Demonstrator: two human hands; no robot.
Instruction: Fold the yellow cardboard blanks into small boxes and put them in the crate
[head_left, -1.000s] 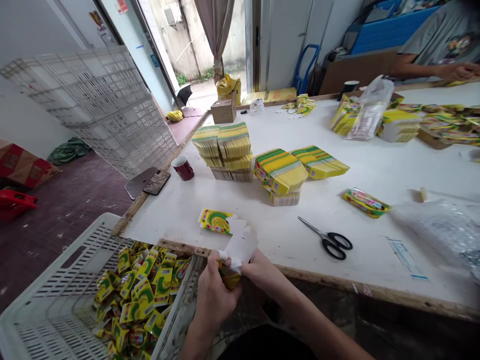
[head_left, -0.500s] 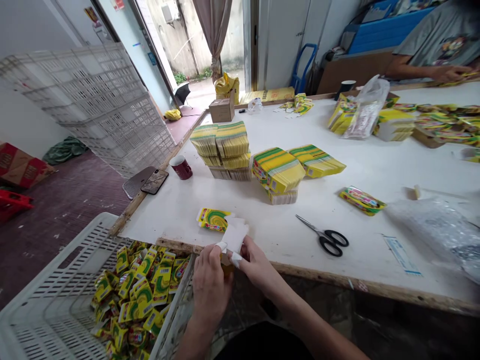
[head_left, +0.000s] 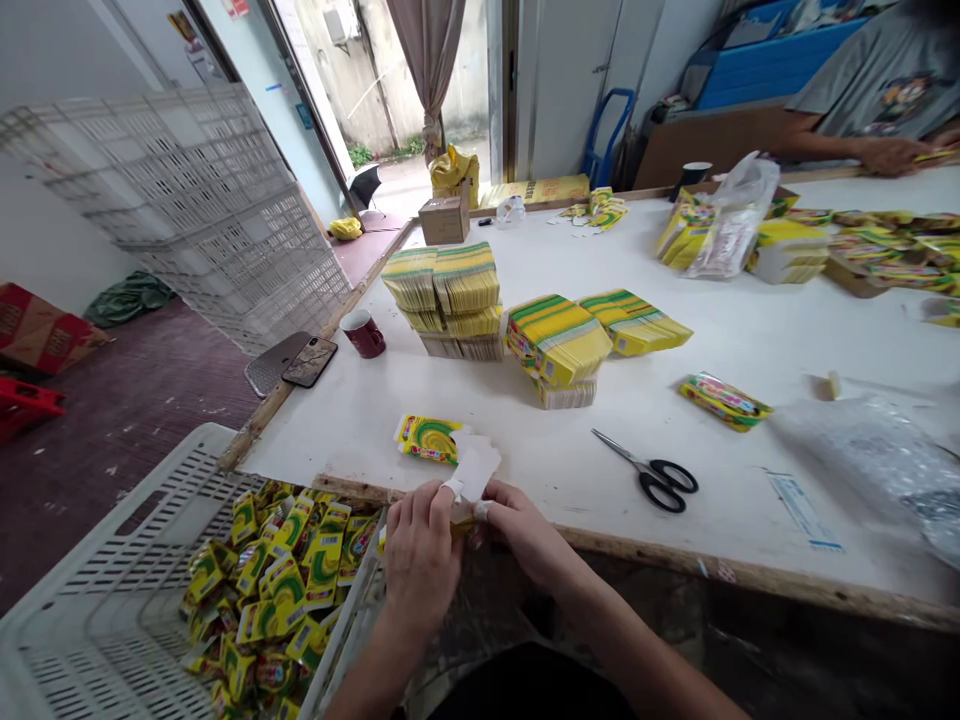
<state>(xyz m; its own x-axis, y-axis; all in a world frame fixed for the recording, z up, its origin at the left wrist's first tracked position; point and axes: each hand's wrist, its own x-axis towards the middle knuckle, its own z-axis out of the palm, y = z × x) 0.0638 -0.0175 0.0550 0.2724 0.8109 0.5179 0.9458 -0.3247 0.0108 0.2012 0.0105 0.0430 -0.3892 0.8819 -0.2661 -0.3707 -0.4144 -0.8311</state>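
Note:
My left hand [head_left: 421, 555] and my right hand [head_left: 523, 530] meet at the table's near edge, both closed on a small yellow carton [head_left: 474, 475] whose white flaps stick up between the fingers. Both thumbs have white tape on the tips. A flat yellow and green carton [head_left: 429, 438] lies on the table just beyond my hands. To my left a white plastic crate [head_left: 112, 560] holds several folded yellow cartons [head_left: 289, 580].
Stacks of flat yellow cartons [head_left: 450, 295], [head_left: 559, 340] stand mid-table. Black scissors [head_left: 649, 472], a red mug [head_left: 364, 333], two phones [head_left: 294, 362], a packet [head_left: 721, 400] and clear plastic wrap [head_left: 877, 460] lie around. Another person's arm [head_left: 862, 150] works at the far right. Empty crates [head_left: 187, 200] lean left.
My hands have drawn the carton down and closer to the table edge, and its white flaps stand lower between my fingers than before.

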